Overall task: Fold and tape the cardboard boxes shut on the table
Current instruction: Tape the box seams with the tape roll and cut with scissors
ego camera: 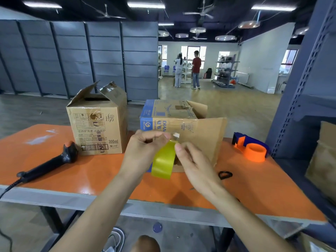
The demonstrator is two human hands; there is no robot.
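Tape roll [163, 162]: yellow, held up over the near middle of the desk [91, 171], in front of the right-hand box.
Left hand [145, 148]: fingers curled round the top of the roll, gripping it.
Right hand [192, 164]: thumb at the roll's upper rim. The fingers are blurred, so I cannot tell whether they pinch the tape or only touch it.
Brown box [98, 128]: far left on the desk, top flaps standing up, no fresh tape visible.
Blue-printed box [181, 122]: just behind the hands, flaps open and one wide flap hanging toward the near side.
Tape dispenser [252, 148]: orange and blue, far right on the desk, untouched.
Done: apparently nothing, since neither box is folded or sealed.
Step in hand: probably finding the tape's free end.
Left: fold both boxes' flaps down and tape each seam.
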